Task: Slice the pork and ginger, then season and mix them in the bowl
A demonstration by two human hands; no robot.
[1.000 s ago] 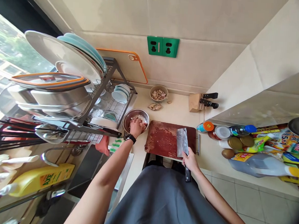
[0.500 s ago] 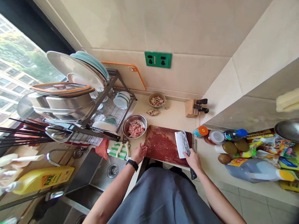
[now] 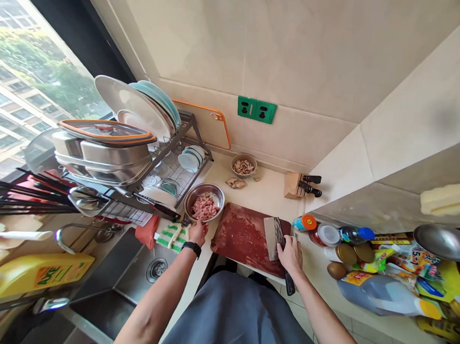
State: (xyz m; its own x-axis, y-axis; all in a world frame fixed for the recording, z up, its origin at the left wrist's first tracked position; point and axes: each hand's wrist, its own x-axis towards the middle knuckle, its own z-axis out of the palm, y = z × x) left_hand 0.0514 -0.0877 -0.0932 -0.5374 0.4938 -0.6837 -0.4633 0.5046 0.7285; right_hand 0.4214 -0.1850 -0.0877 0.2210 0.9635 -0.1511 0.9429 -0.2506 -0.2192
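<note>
My right hand [image 3: 289, 254] is closed round the black handle of a cleaver [image 3: 271, 238]. Its wide blade rests on the right part of a dark red, meat-smeared cutting board [image 3: 241, 237]. My left hand [image 3: 197, 233], with a black watch on the wrist, reaches the near rim of a metal bowl [image 3: 215, 191] holding chopped pink meat [image 3: 204, 207]. Its fingers are too small and turned away to show whether they grip the rim. A green-striped cloth [image 3: 170, 237] lies just left of that hand.
A loaded dish rack [image 3: 122, 155] stands at the left above a sink [image 3: 138, 275]. A small bowl of brown pieces [image 3: 243, 166] and a knife block [image 3: 297, 185] sit by the wall. Bottles and jars [image 3: 368, 263] crowd the right counter. A yellow detergent bottle [image 3: 36, 274] lies lower left.
My left hand left the bowl, dropped to the counter by the board's left edge, then came back to the bowl's near rim. The cleaver stayed in my right hand on the board. The view shifted.
</note>
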